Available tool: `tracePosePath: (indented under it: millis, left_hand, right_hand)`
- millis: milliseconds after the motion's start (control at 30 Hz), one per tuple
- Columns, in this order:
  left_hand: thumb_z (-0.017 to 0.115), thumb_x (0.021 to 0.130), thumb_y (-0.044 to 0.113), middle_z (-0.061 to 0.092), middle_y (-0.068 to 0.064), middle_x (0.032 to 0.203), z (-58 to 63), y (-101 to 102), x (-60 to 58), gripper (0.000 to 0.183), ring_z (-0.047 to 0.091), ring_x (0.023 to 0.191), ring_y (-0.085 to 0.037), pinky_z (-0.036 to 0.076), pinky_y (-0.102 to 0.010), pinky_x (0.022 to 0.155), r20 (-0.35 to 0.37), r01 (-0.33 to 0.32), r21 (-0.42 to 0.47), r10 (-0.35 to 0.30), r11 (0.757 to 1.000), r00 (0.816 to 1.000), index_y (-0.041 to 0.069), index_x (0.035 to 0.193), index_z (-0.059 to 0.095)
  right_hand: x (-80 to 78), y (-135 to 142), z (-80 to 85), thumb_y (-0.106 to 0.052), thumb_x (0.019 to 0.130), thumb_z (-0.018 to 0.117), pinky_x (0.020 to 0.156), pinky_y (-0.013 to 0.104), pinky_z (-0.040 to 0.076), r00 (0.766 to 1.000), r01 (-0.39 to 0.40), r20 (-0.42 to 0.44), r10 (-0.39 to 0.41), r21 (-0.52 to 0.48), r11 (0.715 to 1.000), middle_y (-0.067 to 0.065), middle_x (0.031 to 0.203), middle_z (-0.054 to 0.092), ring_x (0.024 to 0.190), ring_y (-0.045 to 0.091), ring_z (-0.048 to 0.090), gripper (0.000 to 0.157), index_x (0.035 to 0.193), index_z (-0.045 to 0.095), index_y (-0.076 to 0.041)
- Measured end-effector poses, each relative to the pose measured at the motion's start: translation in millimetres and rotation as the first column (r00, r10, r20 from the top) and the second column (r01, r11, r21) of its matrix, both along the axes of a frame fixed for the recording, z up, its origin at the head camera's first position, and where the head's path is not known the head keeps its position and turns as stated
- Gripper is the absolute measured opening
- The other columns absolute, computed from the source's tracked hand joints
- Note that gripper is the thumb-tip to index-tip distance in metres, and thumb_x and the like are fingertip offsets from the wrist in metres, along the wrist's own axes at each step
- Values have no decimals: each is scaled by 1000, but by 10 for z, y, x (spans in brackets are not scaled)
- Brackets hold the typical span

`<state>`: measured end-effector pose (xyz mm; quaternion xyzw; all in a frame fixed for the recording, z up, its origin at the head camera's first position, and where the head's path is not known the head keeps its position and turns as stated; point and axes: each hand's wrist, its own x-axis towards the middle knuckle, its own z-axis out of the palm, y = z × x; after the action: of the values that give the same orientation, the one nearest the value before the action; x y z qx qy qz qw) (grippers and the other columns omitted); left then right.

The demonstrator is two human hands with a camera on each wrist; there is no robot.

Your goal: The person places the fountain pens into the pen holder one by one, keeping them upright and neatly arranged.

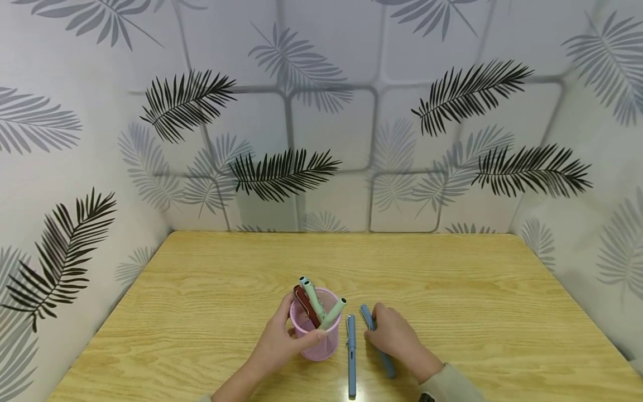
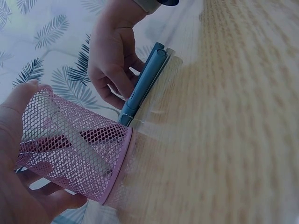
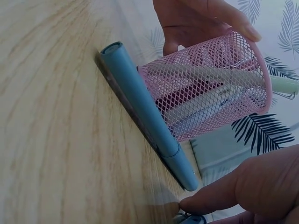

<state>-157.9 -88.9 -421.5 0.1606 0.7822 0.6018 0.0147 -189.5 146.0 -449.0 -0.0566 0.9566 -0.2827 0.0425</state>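
Observation:
My left hand grips a pink mesh pen holder on the table, thumb near its rim and fingers around the far side. Inside lean a dark red pen, a light green pen, another light green pen and a light blue one mostly hidden behind. Just right of the holder, a blue capped pen lies lengthwise on the wood. My right hand pinches a second blue pen, slanted beside the first; in the right wrist view only its end shows by the fingertips.
The wooden table is bounded at the back and both sides by pale panels with a feather-leaf print. A sleeve and a dark wristband item show at the right wrist.

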Motion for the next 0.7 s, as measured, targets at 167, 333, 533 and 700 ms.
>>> tracePosePath:
  millis: [167,333,533,700]
  left_hand:
    - [77,77,19,41,-16,137,10,4,4,80,39,124,-40,45,-50,90,-5,1,-11,-1,1000,1000,13,142,31]
    - [77,77,21,40,-17,138,-1,1,0,82,38,125,-40,45,-51,90,-5,-1,-11,1,1000,1000,13,143,29]
    - [77,77,21,41,-16,137,-8,-1,-1,81,39,125,-39,45,-50,90,7,-2,-6,2,1000,1000,14,142,30]
    - [78,77,23,42,-15,137,-14,-2,-9,81,39,124,-38,45,-50,90,6,-4,-10,4,1000,1000,14,142,31]
  right_hand:
    - [6,6,37,-5,76,66,46,26,40,1000,10,21,-10,-2,1000,4,68,49,57,16,47,20,90,54,2]
    - [25,26,63,-4,75,65,45,26,39,1000,8,15,-8,-54,998,4,67,49,55,16,47,24,95,53,3]
    - [34,39,95,-5,80,64,44,27,42,999,33,-1,-34,-157,987,4,66,52,53,15,50,29,104,51,3]
    - [31,52,114,-6,83,64,46,27,44,996,51,-57,-66,-236,970,6,73,55,56,15,51,31,110,51,4]
